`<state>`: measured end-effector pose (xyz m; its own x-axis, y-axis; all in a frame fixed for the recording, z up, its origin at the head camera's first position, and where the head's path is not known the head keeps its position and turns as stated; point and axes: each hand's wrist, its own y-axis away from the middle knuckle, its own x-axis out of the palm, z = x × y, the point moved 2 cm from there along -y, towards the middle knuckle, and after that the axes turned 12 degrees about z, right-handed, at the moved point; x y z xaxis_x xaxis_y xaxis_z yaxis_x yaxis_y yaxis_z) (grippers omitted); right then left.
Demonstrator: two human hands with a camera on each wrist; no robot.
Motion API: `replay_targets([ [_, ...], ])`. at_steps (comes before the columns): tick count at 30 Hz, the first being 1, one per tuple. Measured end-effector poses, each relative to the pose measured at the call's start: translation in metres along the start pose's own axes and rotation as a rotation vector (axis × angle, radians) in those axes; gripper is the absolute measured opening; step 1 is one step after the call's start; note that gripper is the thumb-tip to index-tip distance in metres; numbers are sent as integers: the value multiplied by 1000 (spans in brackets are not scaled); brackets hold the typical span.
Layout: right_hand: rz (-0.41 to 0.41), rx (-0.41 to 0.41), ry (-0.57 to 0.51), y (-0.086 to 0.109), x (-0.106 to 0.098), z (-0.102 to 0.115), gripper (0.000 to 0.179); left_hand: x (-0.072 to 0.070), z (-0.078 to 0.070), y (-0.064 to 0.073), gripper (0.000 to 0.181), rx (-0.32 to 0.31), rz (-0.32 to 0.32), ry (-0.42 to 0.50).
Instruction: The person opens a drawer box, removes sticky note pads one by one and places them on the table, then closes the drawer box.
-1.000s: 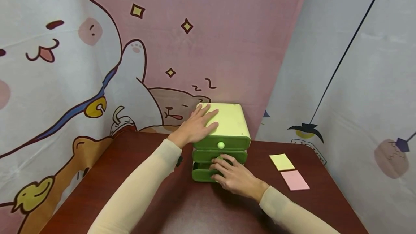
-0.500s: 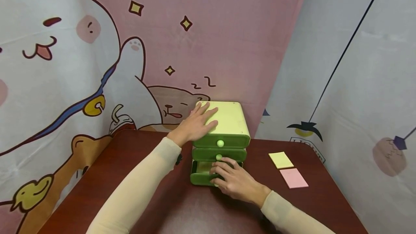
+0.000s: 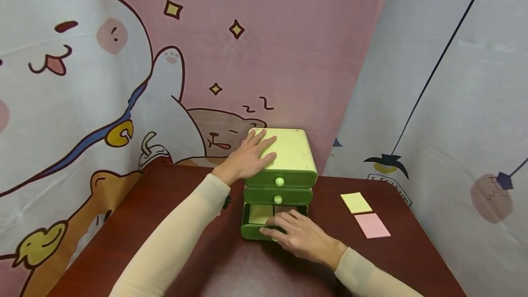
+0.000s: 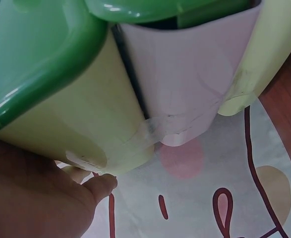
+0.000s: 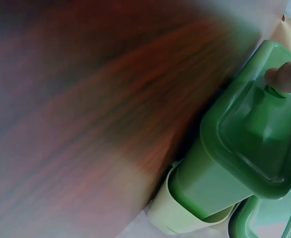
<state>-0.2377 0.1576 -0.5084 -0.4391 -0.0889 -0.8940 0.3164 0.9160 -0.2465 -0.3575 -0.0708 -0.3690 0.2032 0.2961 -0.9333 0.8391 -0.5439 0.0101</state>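
Note:
A small desktop drawer cabinet (image 3: 288,148) with a pale yellow top and green drawer fronts stands at the back of the table. My left hand (image 3: 245,157) rests on the left part of its top, fingers spread. The bottom drawer (image 3: 251,232) is pulled out, and a divider splits its inside into a yellowish left part and a brownish right part. My right hand (image 3: 303,237) is at this drawer's front, thumb at the front face and other fingers over the rim. In the right wrist view, a fingertip (image 5: 284,79) touches the green front near its knob.
A yellow sticky note pad (image 3: 356,203) and a pink one (image 3: 372,226) lie to the right of the cabinet. The top and middle drawers have round light green knobs (image 3: 279,181). Behind the dark red table (image 3: 198,242) hangs a printed cloth (image 3: 297,49).
The bottom drawer has slid out toward me, baring its inside. My right hand has moved slightly down with it, its fingers now below the middle knob. My left hand has stayed put.

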Motion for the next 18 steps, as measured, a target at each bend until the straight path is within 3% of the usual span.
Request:
replay_targets([
  [8,-34,17,-6,3,-3,8,80,1,0,0,73,-6,4,0],
  [18,-55,6,106,7,-8,19,81,0,-1,0,73,16,-4,11],
])
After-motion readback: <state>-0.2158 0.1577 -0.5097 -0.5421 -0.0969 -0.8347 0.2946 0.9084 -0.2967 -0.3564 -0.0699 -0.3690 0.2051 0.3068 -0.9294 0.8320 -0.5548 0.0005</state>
